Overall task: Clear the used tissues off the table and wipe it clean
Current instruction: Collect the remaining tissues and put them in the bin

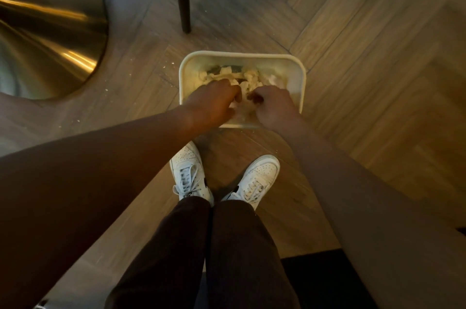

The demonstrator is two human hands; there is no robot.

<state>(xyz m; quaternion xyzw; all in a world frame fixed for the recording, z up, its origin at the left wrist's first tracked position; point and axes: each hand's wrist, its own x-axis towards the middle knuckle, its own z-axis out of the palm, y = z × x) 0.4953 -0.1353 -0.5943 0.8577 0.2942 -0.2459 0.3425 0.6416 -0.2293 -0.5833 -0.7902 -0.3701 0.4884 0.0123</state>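
Over the white rectangular plastic bin [242,56] on the floor, our left hand [213,102] and right hand [273,104] each hold crumpled white tissues [242,87] in a clenched grip, between our fingers.

Bare forearms, no sleeves; dark brown trousers [227,253]; white lace-up leather sneakers [257,180] with black side marks.

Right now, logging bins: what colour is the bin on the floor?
White bin, seen in the head view.
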